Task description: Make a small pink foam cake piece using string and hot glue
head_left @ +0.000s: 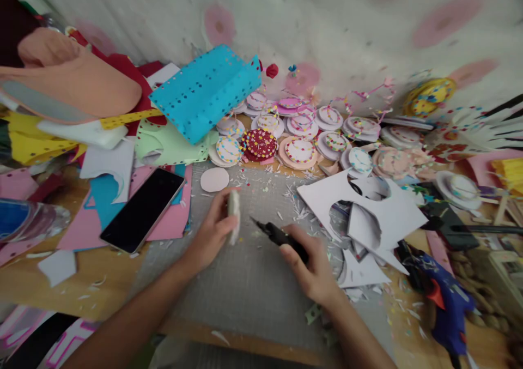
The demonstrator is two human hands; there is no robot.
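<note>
My left hand [216, 227] grips a whitish foam disc [234, 216], turned edge-on above the grey cutting mat [245, 298]. In my right hand [306, 262] is a black craft knife [281, 235], its blade pointing left toward the disc with a gap between them. A flat pale pink oval [214, 179] lies on the mat just beyond my left hand. White shavings are scattered over the mat, thickest toward its right side. Some of the disc is hidden behind my fingers.
Several small decorated foam hats [300, 150] line the back. Cut white foam sheets [392, 211] lie right, near a blue glue gun [445, 298]. At left are a black phone [143, 211], a blue dotted foam sheet [208, 94] and a plastic bottle [36, 219].
</note>
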